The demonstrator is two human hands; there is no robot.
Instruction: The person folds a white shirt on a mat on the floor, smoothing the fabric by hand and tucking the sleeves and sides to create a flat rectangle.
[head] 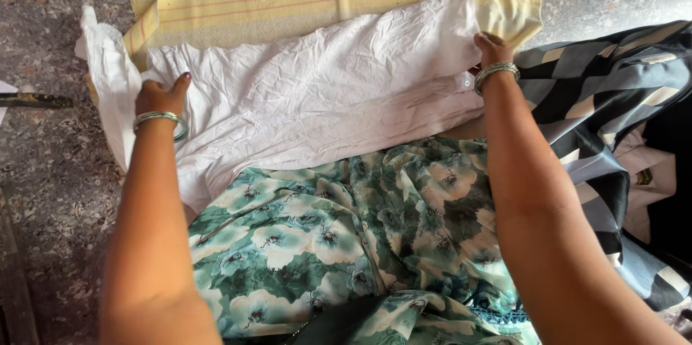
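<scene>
Under both hands lies the white garment (317, 93); left hand (160, 96) presses flat, right hand (490, 48) pinches its far edge. Keeping it stretched evenly probably avoids new creases.

From my remote seat I see a plain white crinkled cotton garment (324, 93) lying over a pale yellow towel with thin pinkish-orange stripes (317, 2), all on a speckled grey stone floor (43, 172) flecked with white and rust-brown. Nearest me sits a green floral fabric (346, 230), teal and dark green with cream blossoms that have dark centres, and at the right a satin cloth in navy, slate blue and beige diagonal blocks (605, 93). Each wrist wears silver metal bangles (160, 118).
</scene>
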